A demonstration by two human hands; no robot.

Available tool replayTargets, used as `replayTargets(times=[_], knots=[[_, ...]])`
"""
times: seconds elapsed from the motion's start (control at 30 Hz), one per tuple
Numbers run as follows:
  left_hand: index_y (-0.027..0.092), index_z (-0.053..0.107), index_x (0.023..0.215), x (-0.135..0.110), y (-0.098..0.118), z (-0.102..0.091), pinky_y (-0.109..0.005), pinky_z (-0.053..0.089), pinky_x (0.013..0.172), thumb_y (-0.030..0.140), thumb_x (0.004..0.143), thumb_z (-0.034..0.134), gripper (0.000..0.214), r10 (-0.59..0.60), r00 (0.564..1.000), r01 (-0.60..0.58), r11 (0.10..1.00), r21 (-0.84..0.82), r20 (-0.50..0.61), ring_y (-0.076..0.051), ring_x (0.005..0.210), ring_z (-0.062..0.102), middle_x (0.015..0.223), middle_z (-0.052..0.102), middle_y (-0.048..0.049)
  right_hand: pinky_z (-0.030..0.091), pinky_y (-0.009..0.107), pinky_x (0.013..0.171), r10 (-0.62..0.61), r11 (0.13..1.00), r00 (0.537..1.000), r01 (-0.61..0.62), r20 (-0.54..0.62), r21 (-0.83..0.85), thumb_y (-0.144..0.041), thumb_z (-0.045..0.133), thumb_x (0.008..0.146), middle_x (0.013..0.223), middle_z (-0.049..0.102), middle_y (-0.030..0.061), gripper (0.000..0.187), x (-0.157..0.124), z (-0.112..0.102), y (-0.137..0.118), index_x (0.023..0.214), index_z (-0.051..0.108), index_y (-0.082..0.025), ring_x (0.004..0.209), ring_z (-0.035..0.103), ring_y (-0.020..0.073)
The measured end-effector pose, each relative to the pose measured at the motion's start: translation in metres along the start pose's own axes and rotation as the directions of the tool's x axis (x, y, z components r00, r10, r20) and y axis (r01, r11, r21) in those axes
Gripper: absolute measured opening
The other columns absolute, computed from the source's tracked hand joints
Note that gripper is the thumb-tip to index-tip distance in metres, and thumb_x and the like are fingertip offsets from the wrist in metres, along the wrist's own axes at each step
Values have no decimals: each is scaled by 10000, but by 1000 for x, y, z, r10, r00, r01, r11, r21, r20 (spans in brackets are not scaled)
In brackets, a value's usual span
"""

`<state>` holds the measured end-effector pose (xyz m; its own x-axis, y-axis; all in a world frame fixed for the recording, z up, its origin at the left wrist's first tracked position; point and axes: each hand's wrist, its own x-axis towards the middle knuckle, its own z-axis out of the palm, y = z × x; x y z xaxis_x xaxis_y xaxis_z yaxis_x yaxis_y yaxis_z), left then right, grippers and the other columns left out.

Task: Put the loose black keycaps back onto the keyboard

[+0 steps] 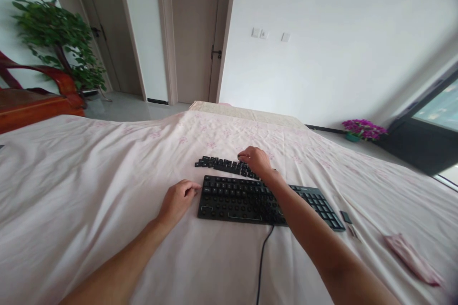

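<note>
A black keyboard lies on the pale, flower-patterned sheet, its lower left rows stripped of keycaps. Just beyond its far edge, loose black keycaps form rough rows, a long bar-shaped one among them. My right hand reaches across the keyboard to above these rows, fingertips pinched on a small dark keycap, partly hidden. My left hand rests on the sheet at the keyboard's left end, fingers curled and fingertips against its edge. My right forearm covers part of the keyboard.
A cable runs from the keyboard towards me. To the right lie a small dark tool with metal prongs and a pink cloth. A wooden chair, a green plant and purple flowers stand beyond the sheet.
</note>
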<state>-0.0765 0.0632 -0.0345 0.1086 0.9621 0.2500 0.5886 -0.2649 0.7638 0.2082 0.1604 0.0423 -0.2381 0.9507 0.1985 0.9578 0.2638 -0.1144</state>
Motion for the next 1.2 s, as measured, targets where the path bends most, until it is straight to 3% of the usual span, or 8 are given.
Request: replayTargets(times=[0.13,0.27,0.37,0.73,1.2], knots=[[202,716,903,0,0,0,-277,512,813,194,806,443,290,2,1000,-2,1000,12,0,-158,838,676,943,717,-19,385,260,786,-75,987,987,94,-144,131,-352,555,875,919,664,9,209,-60,-8,8,977,727,-292,904,568,170],[214,718,904,-1,2,-1,-277,506,822,206,813,435,297,7,1000,-7,999,36,-11,-159,849,675,949,719,-9,378,277,767,-112,989,980,127,-165,81,-357,558,886,879,639,10,199,-110,0,7,987,721,-305,841,546,158],[216,717,898,-2,3,-1,-273,504,813,205,810,435,296,10,1000,-9,999,53,-22,-156,832,674,935,719,-3,353,282,746,-123,992,976,128,-180,20,-359,548,897,879,626,11,209,-128,5,1,1030,705,-321,826,528,152],[215,712,882,-3,5,-1,-270,505,808,201,804,435,288,9,1000,-7,999,52,-28,-155,828,669,930,720,-1,270,301,685,-240,959,955,206,-172,-194,-312,568,894,823,597,5,147,-133,3,-15,960,699,-297,774,466,149],[214,713,893,-3,5,-1,-271,512,809,204,802,433,294,8,1000,-7,999,49,-30,-157,835,673,935,721,-5,269,304,694,-252,956,946,212,-201,-203,-303,524,915,788,578,18,170,-138,6,-19,934,689,-266,757,456,157]])
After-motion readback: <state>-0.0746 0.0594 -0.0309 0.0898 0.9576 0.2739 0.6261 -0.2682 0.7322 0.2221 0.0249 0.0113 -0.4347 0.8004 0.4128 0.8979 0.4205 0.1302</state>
